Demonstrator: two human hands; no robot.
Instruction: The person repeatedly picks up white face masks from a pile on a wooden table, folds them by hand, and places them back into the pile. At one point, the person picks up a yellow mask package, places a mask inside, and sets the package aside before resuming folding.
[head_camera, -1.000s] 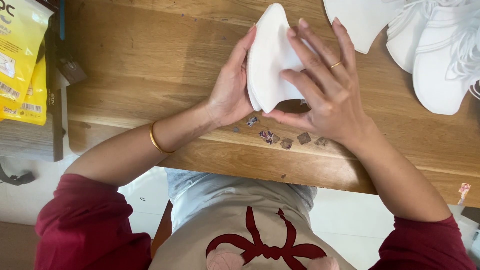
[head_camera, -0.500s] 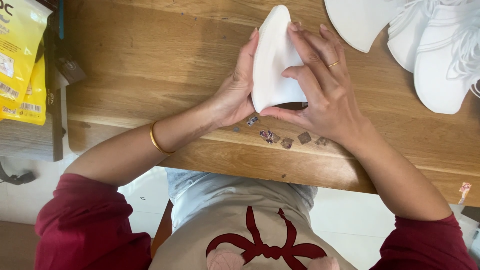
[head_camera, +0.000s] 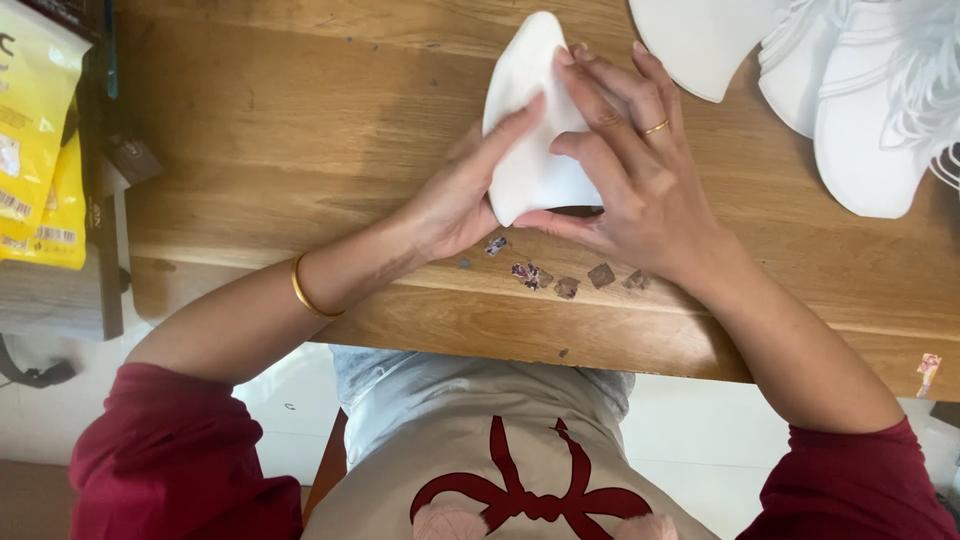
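Note:
Both my hands hold a folded white wipe (head_camera: 530, 120) above the wooden table (head_camera: 300, 130). My left hand (head_camera: 462, 190) grips its left edge, the index finger stretched up across the white surface. My right hand (head_camera: 630, 180), with a gold ring, covers the wipe's right side, its thumb under the lower edge. A gold bangle (head_camera: 303, 290) sits on my left wrist. Several small dark paper scraps (head_camera: 560, 278) lie on the wood just below my hands.
White sneakers (head_camera: 880, 100) and a white insole-shaped piece (head_camera: 700, 40) lie at the table's far right. Yellow packets (head_camera: 35, 130) rest on a dark stand at the left. The table's near edge runs across just above my lap.
The wipe has turned more upright and narrower between my hands. My left index finger has slid onto its front face; my right fingers have closed tighter over its right side.

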